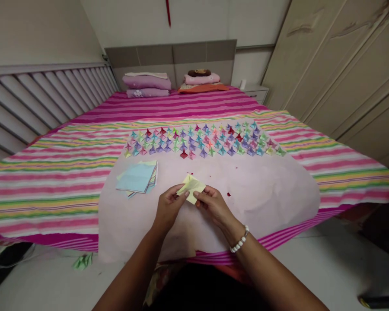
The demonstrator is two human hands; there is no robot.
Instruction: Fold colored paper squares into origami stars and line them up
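Observation:
A pale yellow square of paper, partly folded, is pinched between both hands just above a pale pink sheet spread on the bed. My left hand grips its left corner with closed fingers. My right hand, with a white bead bracelet on the wrist, grips the right edge. To the left lies a stack of coloured paper squares, light blue on top. Beyond the hands, several small folded paper shapes in many colours stand in rows.
The bed has a pink, green and yellow striped cover. Folded bedding and pillows sit by the headboard. A slatted wall runs along the left, wardrobe doors along the right. A green paper scrap lies on the floor.

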